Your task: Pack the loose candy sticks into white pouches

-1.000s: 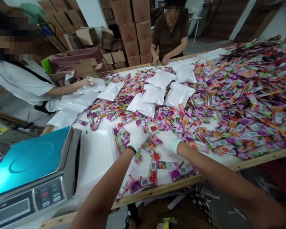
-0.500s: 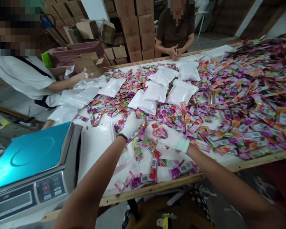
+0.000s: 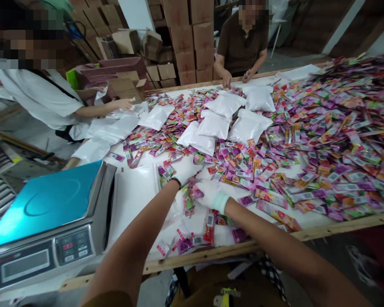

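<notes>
My right hand (image 3: pixel 208 192), in a white glove with a pale green cuff, is closed round pink and purple sachets (image 3: pixel 196 192) over the near part of the table. Just left of and beyond it, my left hand (image 3: pixel 187 169), also white-gloved, reaches low over the sachets; its fingers are blurred, and I cannot tell whether it holds any. Green and red sachets (image 3: pixel 188 204) lie right under the hands. Others, among them a red sachet with a barcode (image 3: pixel 209 226), lie close to the front edge.
A scale (image 3: pixel 51 204) with a blue top stands at the left, beside a white flat sheet (image 3: pixel 134 187). Several filled white bags (image 3: pixel 213 125) rest on the sachets, and a large heap (image 3: pixel 339 128) spreads right. Two co-workers stand across and left; the wooden edge (image 3: pixel 211 254) runs in front.
My right hand has moved left and towards me, closer to my left hand, with the sachets. The co-worker across the table has parted their hands. The view has shifted slightly.
</notes>
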Available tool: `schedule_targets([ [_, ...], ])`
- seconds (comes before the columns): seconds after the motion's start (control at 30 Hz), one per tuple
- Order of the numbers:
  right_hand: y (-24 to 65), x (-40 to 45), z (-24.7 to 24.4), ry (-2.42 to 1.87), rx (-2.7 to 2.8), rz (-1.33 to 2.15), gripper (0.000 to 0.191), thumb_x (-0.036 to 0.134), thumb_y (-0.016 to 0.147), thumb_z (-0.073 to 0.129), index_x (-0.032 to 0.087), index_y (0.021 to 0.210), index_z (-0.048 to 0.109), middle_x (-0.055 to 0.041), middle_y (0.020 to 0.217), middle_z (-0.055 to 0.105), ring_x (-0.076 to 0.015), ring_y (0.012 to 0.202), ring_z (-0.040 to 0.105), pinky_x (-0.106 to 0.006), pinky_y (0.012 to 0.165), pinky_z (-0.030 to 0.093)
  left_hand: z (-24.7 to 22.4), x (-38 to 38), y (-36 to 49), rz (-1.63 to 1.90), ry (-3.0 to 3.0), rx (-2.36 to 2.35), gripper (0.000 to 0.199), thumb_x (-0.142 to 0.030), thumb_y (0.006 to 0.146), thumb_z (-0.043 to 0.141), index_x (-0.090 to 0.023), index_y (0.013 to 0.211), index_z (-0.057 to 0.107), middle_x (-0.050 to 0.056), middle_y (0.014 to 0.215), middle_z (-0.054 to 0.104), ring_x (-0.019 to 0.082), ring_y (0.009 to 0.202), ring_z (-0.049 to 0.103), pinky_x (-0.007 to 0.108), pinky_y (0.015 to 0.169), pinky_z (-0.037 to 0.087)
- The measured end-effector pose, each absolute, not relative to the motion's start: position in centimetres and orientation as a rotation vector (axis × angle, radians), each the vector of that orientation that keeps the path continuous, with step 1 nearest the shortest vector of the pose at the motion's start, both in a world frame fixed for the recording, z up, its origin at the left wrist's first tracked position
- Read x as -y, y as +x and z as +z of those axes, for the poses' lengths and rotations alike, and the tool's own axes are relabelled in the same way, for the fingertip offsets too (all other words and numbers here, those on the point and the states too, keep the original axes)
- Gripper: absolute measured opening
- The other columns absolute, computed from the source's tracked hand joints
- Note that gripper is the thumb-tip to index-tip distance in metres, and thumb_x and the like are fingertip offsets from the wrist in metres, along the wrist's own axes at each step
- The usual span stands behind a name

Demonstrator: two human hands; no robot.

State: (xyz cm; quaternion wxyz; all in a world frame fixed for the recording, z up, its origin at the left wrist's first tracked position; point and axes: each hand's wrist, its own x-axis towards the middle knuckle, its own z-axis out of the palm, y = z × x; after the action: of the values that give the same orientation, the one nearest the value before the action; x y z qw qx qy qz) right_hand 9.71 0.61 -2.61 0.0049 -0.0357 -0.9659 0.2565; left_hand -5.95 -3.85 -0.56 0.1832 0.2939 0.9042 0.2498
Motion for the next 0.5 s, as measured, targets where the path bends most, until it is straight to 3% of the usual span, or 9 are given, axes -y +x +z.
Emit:
schedule_targets([
  [0.1, 12.0, -3.7, -2.9, -0.315, 2.821, 1.064, 0.014, 0.029, 0.082, 0.064, 0.016, 0.088, 0.063, -0.0077, 0.093, 0.066, -0.0204, 0.085, 0.062, -0.035, 0.081, 0.051, 0.7, 5.8, -7.0, 0.818, 0.894, -2.574, 0.028, -0.033, 0.080, 0.068, -0.015, 0.099, 0.060, 0.004, 0.089, 0.067, 0.017, 0.080, 0.062, 0.028, 0.072, 0.049],
  [0.2, 13.4, -5.7, -3.3, -0.464, 2.644, 1.288, 0.015, 0.026, 0.084, 0.056, 0.019, 0.096, 0.061, -0.0044, 0.085, 0.067, -0.0189, 0.078, 0.062, -0.033, 0.074, 0.053, 2.1, 8.1, -8.1, 0.865, 0.888, -2.570, 0.027, -0.028, 0.079, 0.060, -0.016, 0.103, 0.056, 0.000, 0.078, 0.065, 0.014, 0.064, 0.059, 0.025, 0.061, 0.044],
  [0.27, 13.2, -5.7, -3.6, -0.550, 2.591, 1.337, 0.018, 0.026, 0.082, 0.057, 0.021, 0.099, 0.060, -0.0030, 0.084, 0.067, -0.0192, 0.077, 0.062, -0.033, 0.072, 0.053, 2.5, 9.2, -8.5, 0.699, 0.940, -2.595, 0.027, -0.028, 0.075, 0.062, -0.017, 0.099, 0.057, 0.000, 0.075, 0.064, 0.015, 0.063, 0.059, 0.025, 0.061, 0.044],
  [0.4, 10.7, -3.5, -4.3, -0.682, 2.775, 1.186, 0.020, 0.029, 0.078, 0.063, 0.020, 0.096, 0.061, -0.0057, 0.088, 0.069, -0.0205, 0.080, 0.063, -0.031, 0.072, 0.050, 0.9, 10.0, -7.9, 0.266, 1.061, -2.579, 0.022, -0.031, 0.067, 0.068, -0.018, 0.083, 0.062, 0.005, 0.079, 0.067, 0.022, 0.074, 0.064, 0.028, 0.066, 0.046],
  [0.5, 8.8, -2.4, -4.4, -0.677, 3.011, 0.978, 0.026, 0.034, 0.079, 0.066, 0.017, 0.097, 0.065, -0.0120, 0.097, 0.071, -0.0241, 0.089, 0.065, -0.032, 0.078, 0.048, -1.0, 9.8, -7.0, 0.165, 1.055, -2.573, 0.017, -0.030, 0.067, 0.068, -0.017, 0.077, 0.063, 0.011, 0.078, 0.068, 0.027, 0.076, 0.066, 0.033, 0.069, 0.046],
])
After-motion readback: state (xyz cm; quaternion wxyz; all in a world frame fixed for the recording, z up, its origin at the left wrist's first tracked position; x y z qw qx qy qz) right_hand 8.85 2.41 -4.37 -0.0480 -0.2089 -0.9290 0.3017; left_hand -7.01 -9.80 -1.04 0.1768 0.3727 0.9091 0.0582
